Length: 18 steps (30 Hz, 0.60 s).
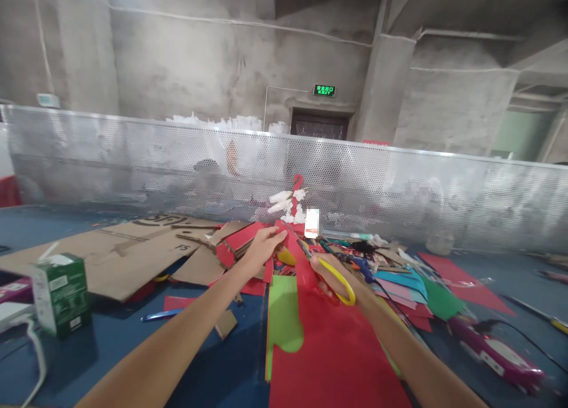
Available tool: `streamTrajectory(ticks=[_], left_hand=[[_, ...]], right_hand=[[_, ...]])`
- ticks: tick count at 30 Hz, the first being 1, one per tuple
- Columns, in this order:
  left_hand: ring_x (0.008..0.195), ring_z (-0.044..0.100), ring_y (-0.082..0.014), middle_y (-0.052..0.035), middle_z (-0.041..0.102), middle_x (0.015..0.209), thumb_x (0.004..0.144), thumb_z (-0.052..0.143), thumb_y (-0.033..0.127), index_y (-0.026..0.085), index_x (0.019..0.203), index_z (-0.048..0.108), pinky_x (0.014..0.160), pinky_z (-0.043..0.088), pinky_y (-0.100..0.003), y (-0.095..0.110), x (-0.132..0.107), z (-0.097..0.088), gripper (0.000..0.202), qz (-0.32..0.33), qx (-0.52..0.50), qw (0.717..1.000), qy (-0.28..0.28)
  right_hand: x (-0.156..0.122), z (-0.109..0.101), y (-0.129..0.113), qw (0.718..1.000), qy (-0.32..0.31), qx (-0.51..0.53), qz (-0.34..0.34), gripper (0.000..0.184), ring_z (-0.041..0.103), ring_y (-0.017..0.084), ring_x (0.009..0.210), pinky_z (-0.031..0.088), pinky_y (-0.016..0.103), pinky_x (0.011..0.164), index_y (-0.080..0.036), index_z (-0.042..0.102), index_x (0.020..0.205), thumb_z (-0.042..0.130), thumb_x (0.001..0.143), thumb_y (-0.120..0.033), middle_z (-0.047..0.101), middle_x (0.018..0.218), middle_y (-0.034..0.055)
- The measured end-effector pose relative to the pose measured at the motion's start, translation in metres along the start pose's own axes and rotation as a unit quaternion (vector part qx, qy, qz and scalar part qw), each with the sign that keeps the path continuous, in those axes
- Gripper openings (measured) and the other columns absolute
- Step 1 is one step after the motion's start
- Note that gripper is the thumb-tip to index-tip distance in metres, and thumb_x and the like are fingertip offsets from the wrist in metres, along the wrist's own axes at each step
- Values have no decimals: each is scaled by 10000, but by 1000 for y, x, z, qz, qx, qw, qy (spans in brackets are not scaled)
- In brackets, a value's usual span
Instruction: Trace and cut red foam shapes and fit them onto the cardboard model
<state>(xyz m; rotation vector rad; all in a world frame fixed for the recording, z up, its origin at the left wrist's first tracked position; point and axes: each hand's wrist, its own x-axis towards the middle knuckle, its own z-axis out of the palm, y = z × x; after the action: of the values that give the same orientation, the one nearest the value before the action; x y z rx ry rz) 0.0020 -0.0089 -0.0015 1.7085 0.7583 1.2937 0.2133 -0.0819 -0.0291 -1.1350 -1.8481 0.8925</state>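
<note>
Head camera: left hand (265,246) pinches red paper (331,343), right hand (327,270) grips scissors (349,292), cardboard (128,257) crowding left, coloured sheets (406,282) right.

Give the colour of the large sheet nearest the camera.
The sheet is red, in the head view.

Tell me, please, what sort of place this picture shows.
Probably a craft workroom: a blue table carries flattened cardboard, the right hand holds yellow-handled scissors at red paper, and an exit sign glows on a bare concrete wall.
</note>
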Motion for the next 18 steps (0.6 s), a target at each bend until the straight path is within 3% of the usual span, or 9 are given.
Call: streamTrajectory(ticks=[6, 12, 15, 18], left_hand=[[533, 521, -141, 1, 594, 591, 816, 659, 510, 183, 677, 604, 552, 403, -269, -3, 1, 0, 360, 4, 8, 1000, -9], [556, 528, -137, 11, 590, 612, 821, 677, 484, 185, 717, 603, 547, 387, -258, 1, 0, -2, 325, 19, 8, 999, -30], [554, 513, -113, 39, 557, 633, 827, 704, 447, 194, 787, 590, 541, 376, -236, 6, -2, -4, 280, 28, -40, 998, -51], [560, 488, -82, 56, 530, 660, 820, 743, 405, 200, 817, 570, 550, 386, -208, 11, -4, -5, 268, 29, -114, 991, -66]], right_hand=[[2, 3, -5, 999, 25, -40, -2, 529, 389, 80, 305, 270, 179, 296, -232, 392, 730, 538, 853, -724, 370, 422, -90], [14, -9, 7, 995, 87, -29, 32, 455, 456, 105, 364, 361, 215, 335, -200, 553, 903, 478, 895, -649, 504, 579, -47], [17, -25, 16, 982, 81, -172, 10, 414, 579, 161, 513, 433, 259, 485, -189, 637, 880, 554, 877, -594, 616, 646, 7], [13, -35, 20, 941, 63, -333, -19, 388, 682, 262, 817, 471, 324, 709, -188, 710, 957, 650, 830, -549, 740, 911, 90]])
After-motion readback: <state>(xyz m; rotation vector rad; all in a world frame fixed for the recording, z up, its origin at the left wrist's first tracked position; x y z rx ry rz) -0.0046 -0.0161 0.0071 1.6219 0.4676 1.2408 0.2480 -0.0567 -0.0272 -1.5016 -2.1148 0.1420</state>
